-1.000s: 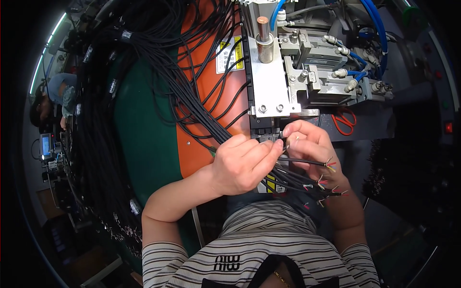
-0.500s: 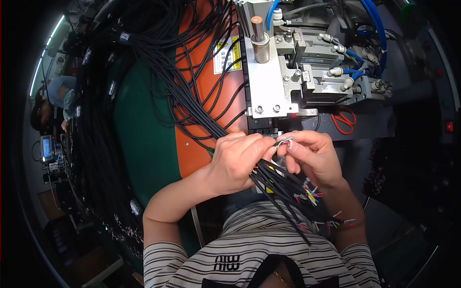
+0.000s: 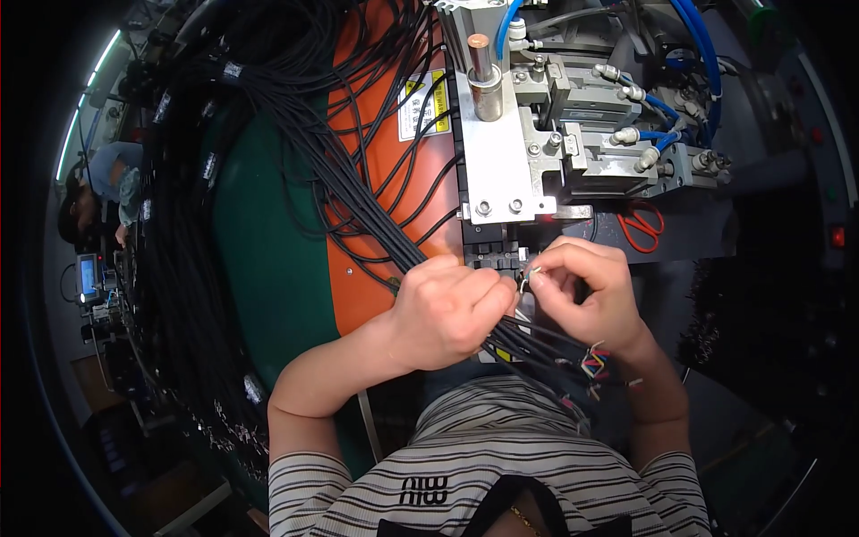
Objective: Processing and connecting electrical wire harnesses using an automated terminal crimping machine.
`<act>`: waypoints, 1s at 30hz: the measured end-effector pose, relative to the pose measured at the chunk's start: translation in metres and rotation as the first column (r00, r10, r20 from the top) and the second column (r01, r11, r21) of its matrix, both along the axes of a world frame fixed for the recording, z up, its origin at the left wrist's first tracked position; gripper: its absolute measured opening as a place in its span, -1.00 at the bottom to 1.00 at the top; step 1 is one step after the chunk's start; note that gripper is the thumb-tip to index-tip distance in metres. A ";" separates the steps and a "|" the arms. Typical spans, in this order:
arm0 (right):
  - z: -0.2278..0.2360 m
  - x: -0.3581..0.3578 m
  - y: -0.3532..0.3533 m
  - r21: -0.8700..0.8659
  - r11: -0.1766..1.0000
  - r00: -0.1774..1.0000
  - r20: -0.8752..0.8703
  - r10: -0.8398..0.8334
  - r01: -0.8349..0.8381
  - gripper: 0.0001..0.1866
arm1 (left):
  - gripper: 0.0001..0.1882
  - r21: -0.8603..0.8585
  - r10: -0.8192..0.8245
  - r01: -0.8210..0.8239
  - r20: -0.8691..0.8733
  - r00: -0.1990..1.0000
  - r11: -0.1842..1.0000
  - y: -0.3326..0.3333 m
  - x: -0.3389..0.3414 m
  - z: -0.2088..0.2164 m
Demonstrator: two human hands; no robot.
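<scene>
Left hand (image 3: 452, 306) with fingers clamped around bundled thin black cables (image 3: 380, 224), right hand (image 3: 598, 285) with thumb and forefinger pinching thin pale wire (image 3: 535, 270), silver metal machine (image 3: 497, 170) just beyond

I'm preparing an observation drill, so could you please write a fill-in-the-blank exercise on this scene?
The cables in the left hand are ____.
The right hand pinches thin wires between its forefinger and ____.
The person's shirt is patterned with ____.
The thick curved tubing at the picture's upper right is ____.

Missing words: black; thumb; stripes; blue.

One pair of scissors (image 3: 641, 230), one copper-topped post (image 3: 484, 79), one co-worker (image 3: 107, 167) — black cables (image 3: 369, 201), uncountable.
</scene>
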State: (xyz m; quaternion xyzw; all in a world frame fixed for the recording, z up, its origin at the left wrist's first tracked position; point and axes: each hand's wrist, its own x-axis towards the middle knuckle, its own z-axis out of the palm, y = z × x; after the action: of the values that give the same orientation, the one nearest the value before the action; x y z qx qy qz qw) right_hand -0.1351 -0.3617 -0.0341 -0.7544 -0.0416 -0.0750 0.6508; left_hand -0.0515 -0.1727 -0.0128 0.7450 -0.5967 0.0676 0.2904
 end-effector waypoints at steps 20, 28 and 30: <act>-0.008 0.003 0.013 -0.578 0.762 0.953 0.236 -0.189 0.294 -0.95 | -0.42 0.227 0.028 -0.042 0.063 0.998 0.973 0.004 0.001 0.006; -0.002 0.005 0.008 -0.696 0.697 0.985 0.127 -0.113 0.170 -0.92 | -0.46 0.331 -0.006 -0.041 0.139 0.990 0.943 -0.005 0.002 0.015; -0.011 0.005 0.014 -0.587 0.750 0.949 0.252 -0.189 0.306 -0.93 | -0.46 0.340 -0.014 -0.034 0.137 0.990 0.940 -0.006 0.002 0.015</act>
State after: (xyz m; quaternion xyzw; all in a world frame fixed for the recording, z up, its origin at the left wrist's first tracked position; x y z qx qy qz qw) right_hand -0.1303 -0.3479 -0.0448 -0.9146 -0.0208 -0.2096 0.3452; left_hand -0.0492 -0.1782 0.0026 0.7806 -0.6142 0.0156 0.1146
